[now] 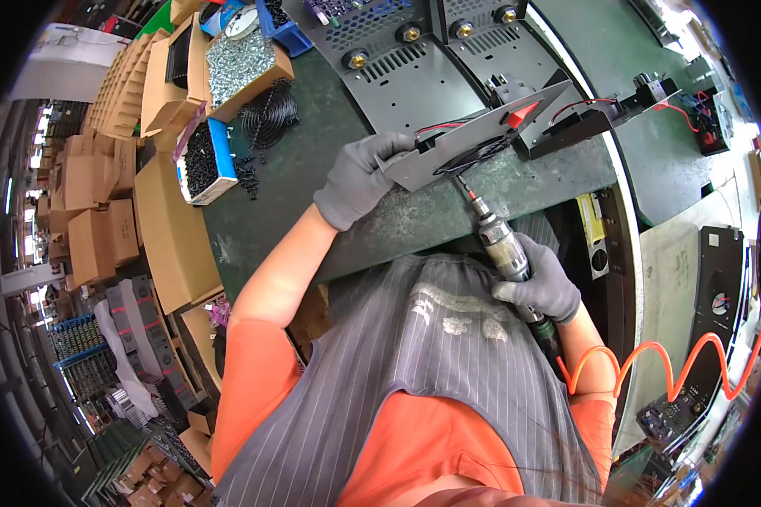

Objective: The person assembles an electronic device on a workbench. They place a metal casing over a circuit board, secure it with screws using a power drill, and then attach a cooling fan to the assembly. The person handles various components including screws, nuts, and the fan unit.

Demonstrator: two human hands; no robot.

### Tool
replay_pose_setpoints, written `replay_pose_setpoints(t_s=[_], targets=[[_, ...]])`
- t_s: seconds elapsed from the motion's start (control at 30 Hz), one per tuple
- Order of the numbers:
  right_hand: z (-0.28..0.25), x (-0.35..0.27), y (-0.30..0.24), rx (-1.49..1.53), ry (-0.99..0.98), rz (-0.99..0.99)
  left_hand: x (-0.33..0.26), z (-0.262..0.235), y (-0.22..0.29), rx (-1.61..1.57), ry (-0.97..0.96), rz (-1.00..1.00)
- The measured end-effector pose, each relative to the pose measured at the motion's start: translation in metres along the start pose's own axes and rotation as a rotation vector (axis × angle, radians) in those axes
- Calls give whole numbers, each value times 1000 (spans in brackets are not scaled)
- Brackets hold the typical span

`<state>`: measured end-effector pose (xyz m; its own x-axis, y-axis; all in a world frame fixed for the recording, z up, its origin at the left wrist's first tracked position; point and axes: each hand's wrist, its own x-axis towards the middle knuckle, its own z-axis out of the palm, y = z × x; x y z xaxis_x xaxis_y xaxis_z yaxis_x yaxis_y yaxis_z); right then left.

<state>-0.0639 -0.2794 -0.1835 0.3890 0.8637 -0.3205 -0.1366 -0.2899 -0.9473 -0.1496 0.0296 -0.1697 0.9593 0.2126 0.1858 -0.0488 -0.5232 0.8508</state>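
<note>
My left hand (355, 177), in a grey glove, is closed on the left end of a dark metal panel (416, 171) and holds it tilted up over the bench's near edge. A black wire fan guard (480, 155) lies against the panel's near face. My right hand (543, 283), also gloved, is wrapped round a power screwdriver (502, 243) with an orange coiled hose (651, 348) near its rear end. The screwdriver's bit points up at the guard's near edge; whether it touches a screw is too small to tell. A red wire runs behind the panel.
Large grey metal chassis plates (418, 84) with brass-coloured fittings lie beyond the panel. At left stand a carton of silver screws (238, 66), a blue-and-white box of black screws (201, 162) and stacked black fan guards (269, 114). A wired bracket (566, 135) sits at right.
</note>
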Motion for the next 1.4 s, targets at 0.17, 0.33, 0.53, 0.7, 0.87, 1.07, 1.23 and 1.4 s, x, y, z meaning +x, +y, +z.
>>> replay_pose_setpoints(t_s=[0.17,0.33,0.53,0.7,0.87,1.07,1.23,1.4], targets=[[3,1,-11,-52,-39,48,-7,4,0,11,65,83],[16,-2,-18,22,-5,7,-3,5,7,61,113,108],[22,-7,-6,58,105,12,-18,-12,14,263,140,84],[15,-18,6,29,129,99,-77,-81,12,784,383,-88],[23,-16,7,117,150,80,-128,-126,-23,976,494,-283],[27,-16,9,176,151,83,-96,-124,-34,1114,404,-290],[31,-18,11,195,149,92,-67,-118,-46,1193,183,-538],[31,-18,20,238,101,148,-35,-121,-26,1225,-49,-727]])
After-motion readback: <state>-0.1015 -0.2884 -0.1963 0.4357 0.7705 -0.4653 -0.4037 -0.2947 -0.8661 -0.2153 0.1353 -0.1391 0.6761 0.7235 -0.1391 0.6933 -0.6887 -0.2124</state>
